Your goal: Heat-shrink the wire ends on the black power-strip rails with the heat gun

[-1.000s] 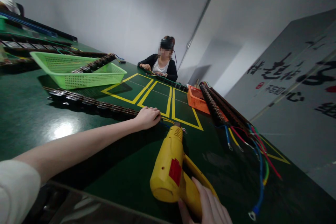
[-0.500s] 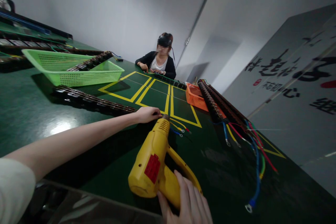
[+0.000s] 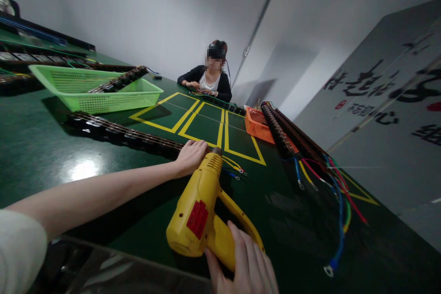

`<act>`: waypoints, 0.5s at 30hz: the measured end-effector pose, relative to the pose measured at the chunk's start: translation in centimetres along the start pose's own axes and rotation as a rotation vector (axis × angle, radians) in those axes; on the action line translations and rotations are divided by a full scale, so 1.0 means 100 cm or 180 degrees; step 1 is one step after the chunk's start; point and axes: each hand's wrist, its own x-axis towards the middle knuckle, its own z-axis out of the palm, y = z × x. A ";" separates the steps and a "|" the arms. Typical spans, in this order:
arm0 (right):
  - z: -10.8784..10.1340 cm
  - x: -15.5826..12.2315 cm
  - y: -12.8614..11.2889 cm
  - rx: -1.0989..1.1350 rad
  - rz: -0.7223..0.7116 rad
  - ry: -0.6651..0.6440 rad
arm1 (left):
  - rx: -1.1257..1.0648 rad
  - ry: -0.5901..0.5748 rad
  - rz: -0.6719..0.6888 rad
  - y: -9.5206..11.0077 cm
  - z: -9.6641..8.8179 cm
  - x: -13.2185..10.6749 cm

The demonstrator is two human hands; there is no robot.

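Observation:
My right hand (image 3: 244, 257) is wrapped around the handle of a yellow heat gun (image 3: 195, 211) with a red label. Its metal nozzle points away from me, close beside my left hand (image 3: 193, 155). The fingers of that hand are bent over the near end of a long black segmented bar (image 3: 131, 134) lying on the table; the fingertips are partly hidden. Just past the nozzle, yellow wires (image 3: 231, 161) and a blue wire (image 3: 234, 176) with ring terminals stick out from that end.
A green basket (image 3: 117, 103) with another bar (image 3: 119, 80) stands at the left. At the right are an orange basket (image 3: 260, 125) and several bars (image 3: 279, 131) trailing coloured wires (image 3: 341, 234). Yellow tape (image 3: 225, 131) marks the green table. A co-worker (image 3: 210, 80) sits across, hands on a strip.
My left hand has shifted slightly back and turned, its fingers now laid over the bar's end. The wires ahead of the nozzle have turned a little. The heat gun has barely moved.

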 end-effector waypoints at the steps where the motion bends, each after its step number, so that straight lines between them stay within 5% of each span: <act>1: 0.000 0.000 0.001 -0.0004 -0.0038 -0.0020 | -0.0005 0.0006 -0.0018 0.000 0.000 0.000; 15: -0.006 -0.002 0.012 0.0143 0.0175 -0.0077 | -0.0367 0.0132 -0.0313 0.001 0.001 0.006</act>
